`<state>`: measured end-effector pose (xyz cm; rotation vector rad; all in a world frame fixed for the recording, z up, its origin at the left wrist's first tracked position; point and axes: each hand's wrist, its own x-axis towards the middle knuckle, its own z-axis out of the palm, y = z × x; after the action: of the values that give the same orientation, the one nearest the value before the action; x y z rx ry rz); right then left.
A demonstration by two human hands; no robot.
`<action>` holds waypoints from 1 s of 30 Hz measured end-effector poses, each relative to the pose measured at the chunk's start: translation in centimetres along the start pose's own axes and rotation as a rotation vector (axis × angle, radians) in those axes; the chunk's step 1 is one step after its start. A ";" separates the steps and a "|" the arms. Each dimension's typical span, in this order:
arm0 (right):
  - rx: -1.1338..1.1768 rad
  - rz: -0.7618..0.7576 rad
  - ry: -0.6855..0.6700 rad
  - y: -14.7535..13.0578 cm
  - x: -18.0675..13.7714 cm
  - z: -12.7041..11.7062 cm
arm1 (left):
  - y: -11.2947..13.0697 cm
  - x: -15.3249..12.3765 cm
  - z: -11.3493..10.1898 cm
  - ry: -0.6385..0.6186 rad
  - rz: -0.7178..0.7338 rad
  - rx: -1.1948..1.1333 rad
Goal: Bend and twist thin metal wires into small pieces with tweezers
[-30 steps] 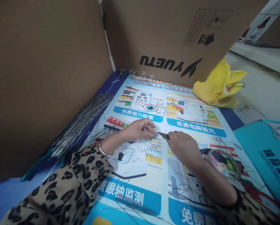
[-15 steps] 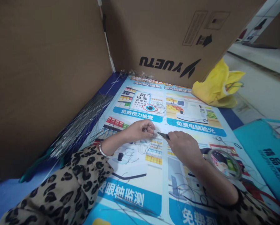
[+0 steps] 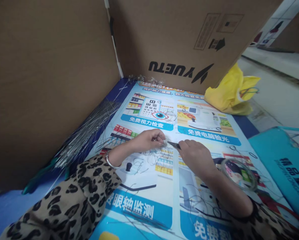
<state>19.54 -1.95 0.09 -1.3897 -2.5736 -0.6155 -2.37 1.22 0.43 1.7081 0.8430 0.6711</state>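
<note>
My left hand (image 3: pixel 149 140) is pinched closed near the middle of the printed sheet, on what looks like a small piece of thin wire; its details are too fine to make out. My right hand (image 3: pixel 197 158) is wrapped round a pair of pliers (image 3: pixel 174 144), whose dark pointed jaws reach toward the left fingertips. The pliers' handles are hidden in the palm. Just below the left hand, loose loops of thin wire (image 3: pixel 153 157) lie on the sheet.
A bundle of straight wires (image 3: pixel 83 133) lies at the left, beside a tall cardboard panel (image 3: pixel 51 83). Another cardboard panel (image 3: pixel 169 40) stands at the back. A yellow bag (image 3: pixel 229 95), a turquoise box (image 3: pixel 277 160) and a clear round coil (image 3: pixel 223 166) are at the right.
Both hands stay in nearly the same place, with the pliers still pointing at the left fingertips. The view has shifted very slightly.
</note>
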 end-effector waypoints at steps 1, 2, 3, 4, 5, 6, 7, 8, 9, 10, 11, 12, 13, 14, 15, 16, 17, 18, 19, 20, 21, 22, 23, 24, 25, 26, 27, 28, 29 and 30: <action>0.003 -0.003 0.005 0.0 0.0 0.0 | 0.2 -0.1 0.0 0.015 0.016 0.042; 0.006 -0.006 0.012 0.0 0.0 0.0 | 0.5 -0.2 0.0 0.034 0.034 0.089; 0.008 -0.009 0.019 0.0 0.0 0.0 | 0.8 -0.2 0.1 0.056 0.053 0.139; 0.010 -0.008 0.026 0.0 0.0 0.0 | 1.2 -0.3 0.1 0.082 0.073 0.189; 0.010 -0.007 0.032 0.0 0.0 0.0 | 1.6 -0.4 0.2 0.102 0.093 0.236; 0.010 -0.004 0.038 0.0 0.0 0.0 | 1.9 -0.5 0.2 0.116 0.107 0.283; 0.011 0.000 0.043 0.0 0.0 0.0 | 2.2 -0.5 0.3 0.122 0.112 0.321; 0.014 0.003 0.048 0.0 0.0 0.0 | 2.5 -0.6 0.4 0.122 0.108 0.347; 0.020 0.005 0.052 0.0 0.0 0.1 | 2.7 -0.6 0.4 0.120 0.100 0.367; 0.027 0.008 0.058 0.1 0.0 0.1 | 2.9 -0.7 0.5 0.118 0.090 0.379; 0.033 0.010 0.065 0.1 0.0 0.1 | 3.0 -0.7 0.6 0.118 0.078 0.387; 0.039 0.012 0.072 0.1 0.0 0.1 | 3.1 -0.7 0.6 0.117 0.067 0.393; 0.042 0.012 0.078 0.1 0.0 0.1 | 3.1 -0.7 0.6 0.116 0.058 0.398; 0.043 0.010 0.081 0.1 0.0 0.1 | 3.2 -0.7 0.6 0.114 0.049 0.405; 0.041 0.008 0.082 0.2 0.0 0.1 | 3.2 -0.7 0.6 0.108 0.042 0.412; 0.038 0.004 0.081 0.2 0.0 0.1 | 3.2 -0.7 0.6 0.099 0.036 0.420; 0.031 -0.001 0.078 0.3 0.0 0.1 | 3.2 -0.7 0.6 0.089 0.033 0.426; 0.022 -0.004 0.076 0.4 0.0 0.0 | 3.2 -0.7 0.6 0.080 0.032 0.432; 0.012 -0.006 0.075 0.4 0.0 0.0 | 3.1 -0.7 0.5 0.071 0.032 0.436; 0.002 -0.011 0.073 0.5 0.0 0.0 | 3.1 -0.7 0.5 0.060 0.033 0.436; -0.006 -0.019 0.070 0.6 0.0 -0.1 | 3.0 -0.8 0.5 0.050 0.034 0.434; -0.011 -0.029 0.068 0.7 0.0 -0.1 | 3.0 -0.8 0.5 0.041 0.033 0.430; -0.012 -0.042 0.067 0.8 0.0 -0.2 | 3.0 -0.8 0.5 0.034 0.032 0.424; -0.010 -0.052 0.068 0.8 0.0 -0.2 | 3.0 -0.8 0.5 0.028 0.030 0.416; -0.007 -0.060 0.070 0.9 0.0 -0.2 | 3.0 -0.9 0.5 0.025 0.028 0.408; -0.003 -0.063 0.075 0.9 0.0 -0.3 | 3.0 -0.9 0.5 0.025 0.028 0.401; 0.000 -0.064 0.079 1.0 0.0 -0.3 | 3.0 -0.9 0.5 0.027 0.028 0.395; 0.003 -0.066 0.083 1.0 0.0 -0.3 | 3.0 -0.9 0.5 0.028 0.029 0.391; 0.005 -0.068 0.083 1.0 0.1 -0.3 | 3.0 -0.9 0.5 0.030 0.032 0.387; 0.006 -0.071 0.082 1.0 0.1 -0.3 | 3.0 -0.9 0.5 0.032 0.034 0.385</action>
<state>20.31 -1.54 0.72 -1.2491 -2.5671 -0.6608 -1.89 -0.32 3.18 2.0633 1.0162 0.5863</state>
